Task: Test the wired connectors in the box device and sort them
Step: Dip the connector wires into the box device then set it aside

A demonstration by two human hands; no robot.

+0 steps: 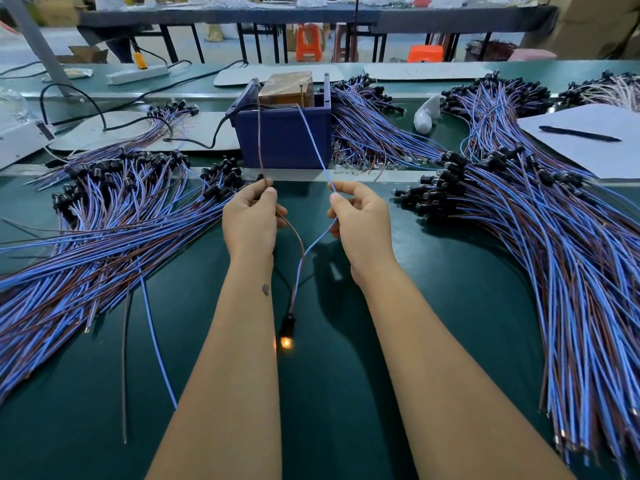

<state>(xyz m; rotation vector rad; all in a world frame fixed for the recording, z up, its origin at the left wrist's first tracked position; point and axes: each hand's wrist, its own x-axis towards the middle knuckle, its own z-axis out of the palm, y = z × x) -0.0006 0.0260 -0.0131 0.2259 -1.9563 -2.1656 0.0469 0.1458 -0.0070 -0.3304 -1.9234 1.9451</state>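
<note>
**A:** Head view, nearest first: what sits closest to the person?

**B:** Two bare forearms reach forward over the dark green worktop (pixel 450 306). Between them hangs a wired connector (pixel 288 323), its black housing low and a small lamp at its tip glowing orange just above the worktop.

**A:** And the hands?

**B:** The left hand (pixel 251 216) pinches the brown wire (pixel 294 237) between thumb and forefinger, the other fingers curled in; its back faces the camera. The right hand (pixel 360 216) pinches the blue wire (pixel 320 239) the same way, fingers curled round it. Both hands are raised at about the same height, set apart, wrists straight.

**A:** Where do those wires go?

**B:** Down from the hands they meet at the lit connector. Upward from the fingers, a brown strand and a blue strand run to the blue box device (pixel 284 136), which stands just beyond the hands at the middle of the worktop, with a brown block (pixel 287 86) in its top.

**A:** What lies around it?

**B:** A large pile of blue and brown wired connectors (pixel 104 230) fans out on the left, another pile (pixel 554 237) on the right, and a further bundle (pixel 367 126) just beside the box. Two loose wires (pixel 156 341) lie near the left forearm. Far right, a pen (pixel 578 133) rests on a white sheet (pixel 595 150).
</note>
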